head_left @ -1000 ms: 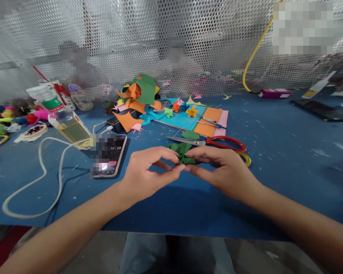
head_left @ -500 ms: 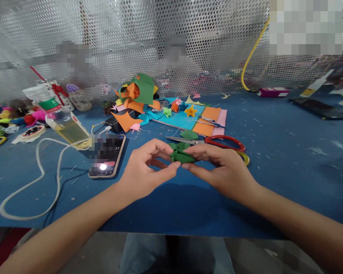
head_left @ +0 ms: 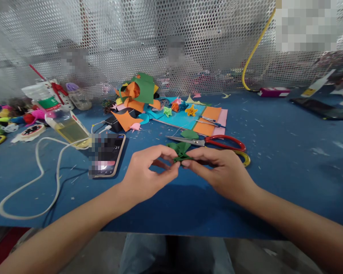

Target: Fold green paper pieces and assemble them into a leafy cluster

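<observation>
A folded dark green paper piece [head_left: 180,148] is held in the air over the blue table, its petal-like parts pointing up and away. My left hand [head_left: 150,171] pinches its near left side between thumb and fingers. My right hand [head_left: 221,169] pinches its right side, the thumb close to my left fingertips. Just behind the piece lie a flat green paper leaf [head_left: 189,134] and scissors with red and yellow handles [head_left: 225,141], the blades pointing left. My fingers hide part of the folded paper.
Coloured paper sheets [head_left: 185,116] with small paper flowers [head_left: 191,110] and tweezers lie behind the scissors. Paper scraps [head_left: 143,89] are heaped at back left. A phone [head_left: 110,156], white cable [head_left: 58,182] and bottle [head_left: 71,127] stand or lie left; a dark phone [head_left: 321,108] is far right.
The green paper has turned in my fingers, so its near part now looks narrower and its petals stand out behind. My hands have shifted slightly and both still pinch it.
</observation>
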A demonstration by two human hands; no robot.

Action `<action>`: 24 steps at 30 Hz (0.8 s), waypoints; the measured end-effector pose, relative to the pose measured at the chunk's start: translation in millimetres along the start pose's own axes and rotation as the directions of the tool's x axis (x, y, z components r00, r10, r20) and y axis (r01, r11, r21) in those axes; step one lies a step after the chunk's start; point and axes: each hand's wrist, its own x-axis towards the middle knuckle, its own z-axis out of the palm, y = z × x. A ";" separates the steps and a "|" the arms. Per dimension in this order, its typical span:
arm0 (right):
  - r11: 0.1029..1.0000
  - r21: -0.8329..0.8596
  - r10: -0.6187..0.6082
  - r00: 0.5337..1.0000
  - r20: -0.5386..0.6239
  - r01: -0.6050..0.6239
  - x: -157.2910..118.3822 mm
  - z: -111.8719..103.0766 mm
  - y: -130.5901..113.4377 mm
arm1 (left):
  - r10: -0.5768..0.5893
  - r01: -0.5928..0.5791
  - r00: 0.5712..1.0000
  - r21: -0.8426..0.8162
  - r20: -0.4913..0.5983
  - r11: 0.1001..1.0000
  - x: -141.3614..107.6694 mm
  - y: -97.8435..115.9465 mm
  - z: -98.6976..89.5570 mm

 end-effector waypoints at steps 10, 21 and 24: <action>0.999 -0.006 -0.046 0.999 -0.030 0.046 -1.2 0.3 0.8 | 0.160 -0.161 0.987 0.033 0.014 0.986 2.6 4.3 -1.5; 0.983 -0.116 -0.154 0.985 -0.083 0.144 -3.8 0.8 0.7 | 0.092 -0.092 0.995 0.009 -0.034 0.996 1.9 5.6 -3.2; 0.955 -0.219 -0.223 0.972 -0.078 0.202 -5.2 0.2 -0.2 | 0.063 -0.063 0.997 -0.021 -0.036 0.998 2.5 4.6 -3.9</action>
